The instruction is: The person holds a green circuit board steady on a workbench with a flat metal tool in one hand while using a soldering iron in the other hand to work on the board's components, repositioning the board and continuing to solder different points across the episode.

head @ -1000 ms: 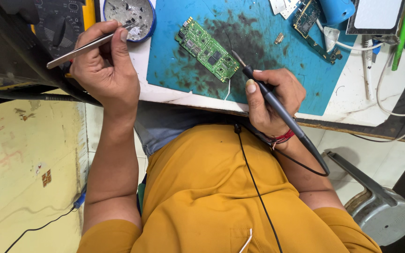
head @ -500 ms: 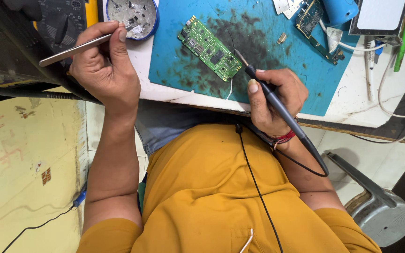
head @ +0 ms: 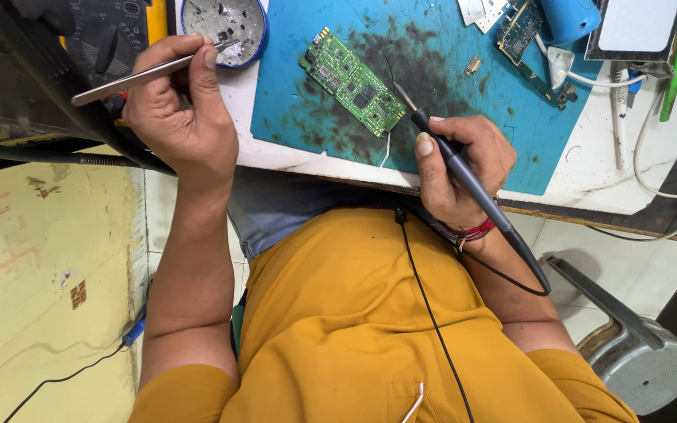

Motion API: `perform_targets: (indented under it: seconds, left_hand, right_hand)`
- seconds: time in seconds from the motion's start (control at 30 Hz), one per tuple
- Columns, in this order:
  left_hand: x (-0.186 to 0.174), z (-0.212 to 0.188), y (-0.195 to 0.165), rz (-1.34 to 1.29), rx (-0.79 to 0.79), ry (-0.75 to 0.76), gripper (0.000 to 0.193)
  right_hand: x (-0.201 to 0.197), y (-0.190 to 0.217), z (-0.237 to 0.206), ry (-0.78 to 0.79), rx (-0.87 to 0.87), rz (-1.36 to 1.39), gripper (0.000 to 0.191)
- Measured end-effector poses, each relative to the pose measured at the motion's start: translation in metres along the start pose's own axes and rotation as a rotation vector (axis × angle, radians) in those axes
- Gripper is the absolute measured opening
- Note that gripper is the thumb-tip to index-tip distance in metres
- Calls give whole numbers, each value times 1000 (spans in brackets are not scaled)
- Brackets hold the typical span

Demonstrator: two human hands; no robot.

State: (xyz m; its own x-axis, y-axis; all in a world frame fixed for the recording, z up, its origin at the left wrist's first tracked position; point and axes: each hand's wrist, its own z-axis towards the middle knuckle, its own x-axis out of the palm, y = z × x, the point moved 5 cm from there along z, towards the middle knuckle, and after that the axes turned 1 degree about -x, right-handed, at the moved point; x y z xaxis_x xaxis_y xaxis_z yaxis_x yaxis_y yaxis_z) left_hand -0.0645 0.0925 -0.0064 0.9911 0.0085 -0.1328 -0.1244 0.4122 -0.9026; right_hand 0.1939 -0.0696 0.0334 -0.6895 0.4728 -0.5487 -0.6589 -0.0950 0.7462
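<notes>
I see the blue work mat (head: pixel 432 94) filling the bench top, stained dark in the middle. On it lies the green circuit board (head: pixel 352 81), its long axis running diagonally from upper left to lower right. My right hand (head: pixel 464 168) sits just below the board's lower right end, wrapped closed round a black soldering iron (head: pixel 464 168) whose tip nearly meets that end. My left hand (head: pixel 178 113), farther off, pinches metal tweezers (head: pixel 146 73) whose points reach the round tin (head: pixel 225 23).
</notes>
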Motion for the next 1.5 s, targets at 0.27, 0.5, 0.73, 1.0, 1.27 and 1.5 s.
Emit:
perform_targets:
  seconds: [0.27,0.5,0.73,1.0,1.27,1.5]
  left_hand:
    - [4,3,-4,73,-1,48,7]
    - [3,4,-3,83,3,61,6]
    - [-1,1,3,-13,-18,17,6]
    - [-2,-2,0,-67,-29,-12,8]
    - [49,-26,-36,-242,-163,255,6]
    - [82,-30,-55,-70,-112,422,9]
  right_hand:
    - [0,0,0,6,12,4,13]
    - [0,-1,0,13,26,-1,14]
    - [1,0,1,5,10,-2,14]
    - [0,-1,0,-18,16,-9,16]
    - [-1,-4,-3,-65,-29,-10,24]
    - [-2,-14,-9,-56,101,116,19]
